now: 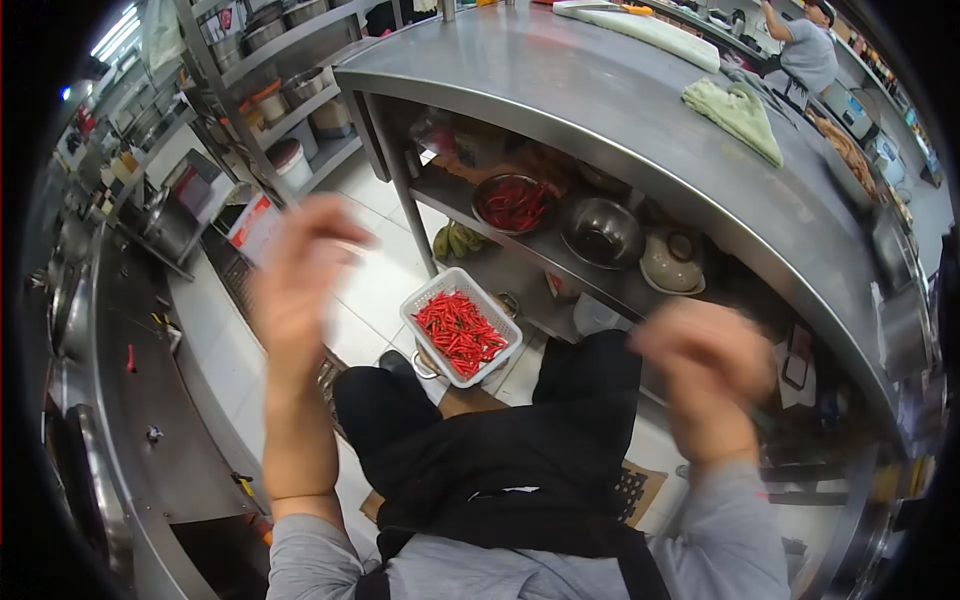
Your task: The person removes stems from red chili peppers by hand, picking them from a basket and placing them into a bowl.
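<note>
My left hand (pixel 310 270) is raised on the left side, above the floor, smeared by motion. On the right, my right hand (pixel 705 360) is lifted in front of the lower shelf and just as blurred. Neither hand shows its fingers clearly enough to tell open from closed, and I can make out nothing held. Between my knees stands a white plastic basket (pixel 409 310) with many red chili peppers (pixel 460 335) in it. It appears to rest on a metal pot with a loop handle (pixel 426 364). Both hands are apart from the basket.
A steel worktable (pixel 560 90) spans the front, bearing a green cloth (pixel 735 118). Under it sit a bowl of red chilies (pixel 515 205), a metal bowl (pixel 602 232) and a lidded clay pot (pixel 671 262). Green bananas (pixel 457 240) lie lower. A person (pixel 808 55) is at far right.
</note>
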A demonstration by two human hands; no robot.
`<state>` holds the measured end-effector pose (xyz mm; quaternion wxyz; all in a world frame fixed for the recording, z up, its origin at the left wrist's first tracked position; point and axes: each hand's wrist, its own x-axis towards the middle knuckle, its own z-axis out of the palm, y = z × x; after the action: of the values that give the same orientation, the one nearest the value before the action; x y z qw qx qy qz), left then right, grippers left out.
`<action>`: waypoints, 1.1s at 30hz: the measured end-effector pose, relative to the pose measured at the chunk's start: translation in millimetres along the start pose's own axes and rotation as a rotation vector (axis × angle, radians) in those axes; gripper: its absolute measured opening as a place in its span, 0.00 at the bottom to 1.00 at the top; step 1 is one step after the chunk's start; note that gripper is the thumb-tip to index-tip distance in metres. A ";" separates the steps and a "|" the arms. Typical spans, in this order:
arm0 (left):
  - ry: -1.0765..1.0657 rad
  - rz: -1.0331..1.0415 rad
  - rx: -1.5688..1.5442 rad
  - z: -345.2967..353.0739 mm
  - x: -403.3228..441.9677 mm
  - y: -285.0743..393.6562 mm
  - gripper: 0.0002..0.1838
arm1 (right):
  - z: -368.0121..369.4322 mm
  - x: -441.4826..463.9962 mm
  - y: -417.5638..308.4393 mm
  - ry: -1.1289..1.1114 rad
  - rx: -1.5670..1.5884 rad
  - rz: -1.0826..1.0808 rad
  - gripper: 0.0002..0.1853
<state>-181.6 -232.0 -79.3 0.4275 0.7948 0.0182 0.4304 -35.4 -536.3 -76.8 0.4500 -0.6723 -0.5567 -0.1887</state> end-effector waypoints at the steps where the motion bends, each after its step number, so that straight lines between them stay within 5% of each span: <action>1: -0.326 -0.155 0.237 9.3 -7.8 -46.2 0.19 | 36.9 12.5 21.6 -0.131 0.087 0.058 0.09; 3: -0.985 -0.325 0.506 31.7 -23.4 -99.6 0.25 | 96.2 15.6 79.2 -0.254 0.134 0.251 0.11; 5: -1.081 -0.335 0.396 58.4 -23.1 -129.0 0.24 | 136.4 26.3 129.9 -0.207 0.071 0.301 0.12; 9: -0.829 -0.309 0.005 96.9 -34.3 -210.9 0.25 | 184.5 62.6 201.7 -0.203 -0.145 0.382 0.12; 11: -0.693 -0.468 -0.067 112.6 -53.3 -249.0 0.25 | 206.0 75.4 239.4 -0.218 -0.261 0.366 0.13; 13: -0.705 -0.435 0.132 117.7 -67.4 -273.7 0.25 | 224.6 86.8 265.9 -0.176 -0.490 0.105 0.13; 15: -1.036 -0.501 0.568 112.3 -72.7 -276.4 0.24 | 236.2 95.8 275.9 -0.307 -0.543 0.202 0.14; 19: -0.735 -0.417 0.093 93.0 -47.3 -260.9 0.25 | 250.2 106.5 311.2 -0.601 -0.621 0.378 0.13; 25: -0.689 -0.412 0.371 90.2 -45.4 -277.4 0.23 | 224.7 97.3 282.7 -0.500 -0.462 0.351 0.10; 26: -0.664 -0.403 0.311 91.6 -45.9 -276.6 0.23 | 216.7 93.0 270.1 -0.442 -0.378 0.304 0.10; 29: -0.580 -0.445 0.049 105.4 -47.9 -270.7 0.23 | 204.2 59.3 227.8 -0.419 -0.243 0.635 0.10; 30: -0.525 -0.506 -0.155 111.3 -51.0 -266.6 0.23 | 199.8 43.5 219.2 -0.426 -0.145 0.496 0.12; 31: -0.469 -0.538 -0.248 118.0 -54.6 -260.9 0.25 | 203.5 35.5 192.4 -0.368 -0.026 0.732 0.12; 33: -0.512 -0.747 -0.639 129.0 -58.8 -251.9 0.27 | 209.8 11.9 178.4 -0.416 0.074 0.599 0.09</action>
<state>-42.8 -181.3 -327.8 0.7616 0.6444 0.0627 0.0266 80.1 -353.9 -248.1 0.3864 -0.8128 -0.4211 0.1126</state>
